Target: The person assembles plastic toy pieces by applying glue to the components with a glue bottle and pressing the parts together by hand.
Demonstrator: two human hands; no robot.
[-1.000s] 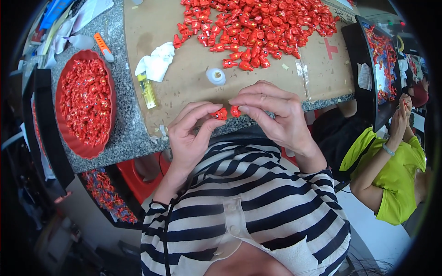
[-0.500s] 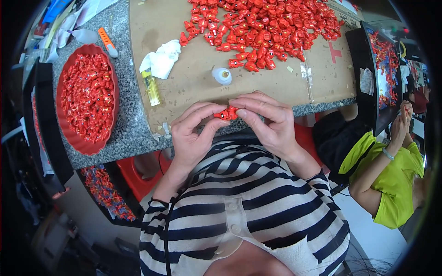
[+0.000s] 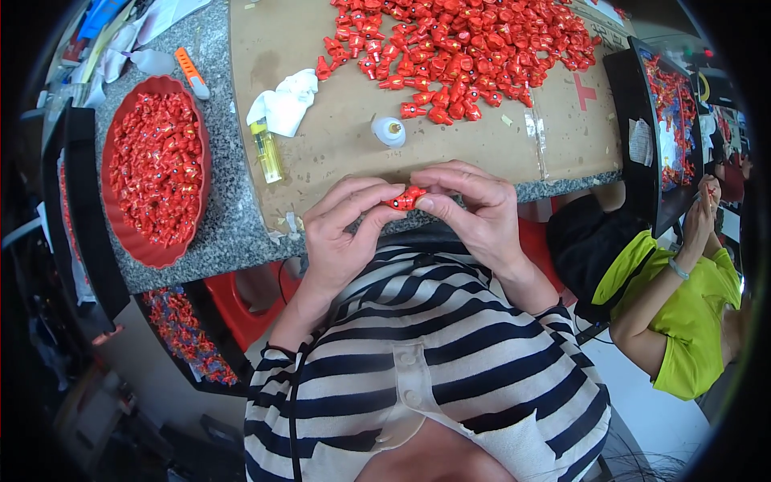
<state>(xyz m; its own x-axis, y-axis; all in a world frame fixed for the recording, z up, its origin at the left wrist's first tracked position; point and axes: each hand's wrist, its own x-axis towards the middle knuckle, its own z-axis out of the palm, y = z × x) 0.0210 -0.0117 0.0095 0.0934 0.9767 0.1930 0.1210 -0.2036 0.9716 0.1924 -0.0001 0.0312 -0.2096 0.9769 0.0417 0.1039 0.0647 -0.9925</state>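
Note:
Between my two hands, just past the table's near edge, is a small red plastic toy piece (image 3: pixel 407 198) with dark and yellow marks. My left hand (image 3: pixel 344 229) pinches its left end between thumb and fingertips. The right end is pinched by my right hand (image 3: pixel 475 213), its thumb pressed against the piece. Beyond my hands stands a small white squeeze bottle (image 3: pixel 389 132) with a brownish tip. A big heap of similar red toy pieces (image 3: pixel 462 60) covers the far part of the cardboard sheet (image 3: pixel 337 104).
At left, a red scalloped tray (image 3: pixel 120 229) holds many red pieces. Near it lie an orange utility knife (image 3: pixel 191 74), a crumpled white tissue (image 3: pixel 286 103) and a yellow lighter (image 3: pixel 266 153). A co-worker in a yellow-green shirt (image 3: pixel 691 321) sits at right, beside a black bin (image 3: pixel 634 104).
Both hands have shifted very slightly right with the toy piece, which looks slightly turned. The grip on each side remains.

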